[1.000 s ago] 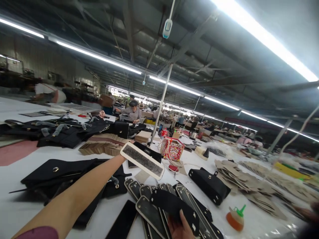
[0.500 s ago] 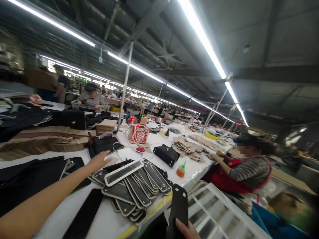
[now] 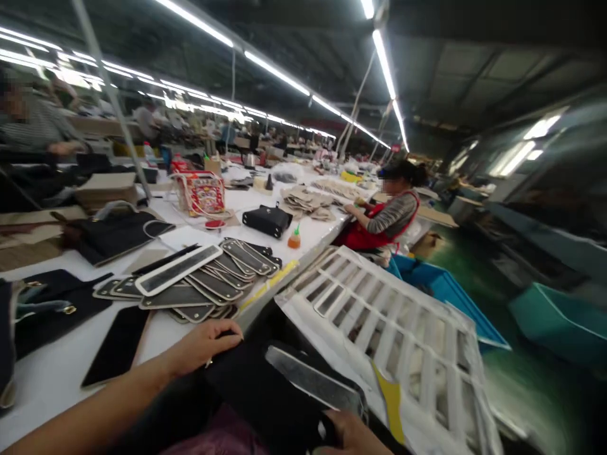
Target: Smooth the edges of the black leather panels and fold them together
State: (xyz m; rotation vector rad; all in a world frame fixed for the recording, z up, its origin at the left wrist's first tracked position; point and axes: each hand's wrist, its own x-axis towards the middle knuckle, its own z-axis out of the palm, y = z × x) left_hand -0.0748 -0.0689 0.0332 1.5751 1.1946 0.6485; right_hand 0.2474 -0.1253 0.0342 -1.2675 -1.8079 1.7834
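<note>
A black bag panel (image 3: 256, 392) lies low in front of me, over my lap. A long rounded strip (image 3: 313, 379) with a shiny, pale-edged surface lies along it. My left hand (image 3: 203, 347) is closed in a pinch on the panel's left edge. My right hand (image 3: 355, 435) grips the near right corner, with part of the hand cut off by the frame. Close to my left hand, dark rounded strips (image 3: 208, 284) with pale edges and rivets are piled on the table. A white-rimmed strip (image 3: 179, 270) rests on top of the pile.
A white rack (image 3: 403, 328) with slots stands at the right of the white table (image 3: 165, 344). Beyond are a black box-shaped bag (image 3: 267, 220), an orange glue bottle (image 3: 294, 239) and a patterned red bag (image 3: 202, 193). A co-worker (image 3: 393, 212) sits beside blue bins (image 3: 441, 297).
My view has turned right. My left hand has come back from above the table and taken the panel's edge. The black piece in my right hand has tipped from upright to lying flatter.
</note>
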